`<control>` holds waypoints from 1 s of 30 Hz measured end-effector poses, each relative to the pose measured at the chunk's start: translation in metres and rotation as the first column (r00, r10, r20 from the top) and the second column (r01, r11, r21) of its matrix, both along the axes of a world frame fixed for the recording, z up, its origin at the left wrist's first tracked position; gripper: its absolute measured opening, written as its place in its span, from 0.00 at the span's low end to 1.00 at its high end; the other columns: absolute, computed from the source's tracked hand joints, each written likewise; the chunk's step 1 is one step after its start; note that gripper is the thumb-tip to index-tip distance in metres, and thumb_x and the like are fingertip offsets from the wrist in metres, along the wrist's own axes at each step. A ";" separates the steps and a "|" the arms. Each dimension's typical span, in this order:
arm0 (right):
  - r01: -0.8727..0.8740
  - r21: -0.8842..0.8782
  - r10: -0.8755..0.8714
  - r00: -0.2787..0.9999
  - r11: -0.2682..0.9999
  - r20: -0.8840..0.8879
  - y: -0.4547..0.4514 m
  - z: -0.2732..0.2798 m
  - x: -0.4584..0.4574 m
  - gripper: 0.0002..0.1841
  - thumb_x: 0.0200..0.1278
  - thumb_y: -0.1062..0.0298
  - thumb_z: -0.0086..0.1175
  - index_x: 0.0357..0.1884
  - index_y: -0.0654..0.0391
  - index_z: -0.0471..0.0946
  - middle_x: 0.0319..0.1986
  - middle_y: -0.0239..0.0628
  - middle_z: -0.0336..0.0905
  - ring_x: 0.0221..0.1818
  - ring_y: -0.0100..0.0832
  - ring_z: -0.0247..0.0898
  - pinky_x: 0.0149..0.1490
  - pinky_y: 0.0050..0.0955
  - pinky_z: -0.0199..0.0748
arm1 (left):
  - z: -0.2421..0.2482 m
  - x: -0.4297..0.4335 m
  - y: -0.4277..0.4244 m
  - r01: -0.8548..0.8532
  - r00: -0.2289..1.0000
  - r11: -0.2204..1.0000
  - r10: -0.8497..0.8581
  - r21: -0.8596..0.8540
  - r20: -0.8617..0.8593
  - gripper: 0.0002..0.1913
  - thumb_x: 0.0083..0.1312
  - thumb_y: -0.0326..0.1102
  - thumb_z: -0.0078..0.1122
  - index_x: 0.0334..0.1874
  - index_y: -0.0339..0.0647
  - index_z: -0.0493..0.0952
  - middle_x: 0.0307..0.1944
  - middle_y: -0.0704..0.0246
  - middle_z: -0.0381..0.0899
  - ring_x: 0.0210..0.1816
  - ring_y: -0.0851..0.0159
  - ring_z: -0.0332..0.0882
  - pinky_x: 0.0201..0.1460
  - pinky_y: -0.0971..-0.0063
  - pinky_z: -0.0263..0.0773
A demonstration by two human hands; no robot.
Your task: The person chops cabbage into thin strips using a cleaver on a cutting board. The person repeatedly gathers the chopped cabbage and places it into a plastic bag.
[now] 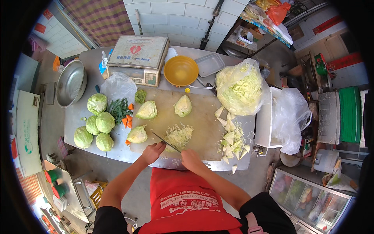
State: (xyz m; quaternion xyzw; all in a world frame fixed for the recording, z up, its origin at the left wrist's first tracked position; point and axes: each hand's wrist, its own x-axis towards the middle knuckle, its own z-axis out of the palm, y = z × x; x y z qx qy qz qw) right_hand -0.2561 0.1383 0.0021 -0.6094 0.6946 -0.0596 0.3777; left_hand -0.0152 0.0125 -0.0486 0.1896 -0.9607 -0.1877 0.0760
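Note:
My right hand (190,159) grips a kitchen knife (168,141) by its handle, at the front of a large cutting board (204,122). The dark blade is seen nearly edge-on and slants up to the left. The fingertips of my left hand (153,152) meet the blade's near side; whether they pinch it I cannot tell. Shredded cabbage (179,136) lies heaped just beyond the blade. Three cut cabbage pieces rest on the board: one (137,134) close to my left hand, another (147,110) behind it and a third (183,106) at the back middle.
Whole cabbages (105,122), green leaves (119,111) and carrot pieces (127,121) lie left. Cabbage core pieces (230,125) cover the board's right edge, below a plastic bag of shredded cabbage (241,87). A scale (137,54) and yellow bowl (181,70) stand behind; a foam box (264,128) is right.

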 end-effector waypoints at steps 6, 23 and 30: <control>0.024 0.018 -0.024 1.000 1.000 -0.011 0.003 -0.008 0.005 0.06 0.58 0.73 0.64 0.35 0.64 0.83 0.35 0.61 0.85 0.42 0.64 0.84 0.49 0.60 0.82 | -0.007 0.005 0.003 -0.027 0.999 1.000 0.027 0.006 -0.043 0.26 0.53 0.25 0.62 0.58 0.35 0.81 0.55 0.61 0.84 0.40 0.55 0.86 0.42 0.64 0.83; -0.064 0.064 0.069 0.995 0.996 -0.078 -0.003 -0.011 0.004 0.05 0.59 0.72 0.64 0.34 0.63 0.86 0.39 0.59 0.87 0.46 0.60 0.86 0.49 0.55 0.84 | -0.003 0.001 0.012 -0.126 0.991 0.982 0.119 0.138 0.055 0.17 0.51 0.22 0.63 0.45 0.38 0.82 0.47 0.64 0.84 0.51 0.53 0.80 0.53 0.63 0.82; -0.093 0.060 0.096 0.994 0.994 -0.047 -0.002 0.009 -0.005 0.06 0.58 0.72 0.66 0.35 0.64 0.84 0.37 0.60 0.86 0.45 0.62 0.84 0.49 0.57 0.82 | -0.015 0.007 0.007 -0.092 0.990 0.993 0.083 0.072 0.117 0.15 0.53 0.26 0.64 0.45 0.37 0.83 0.47 0.64 0.85 0.51 0.54 0.80 0.54 0.64 0.81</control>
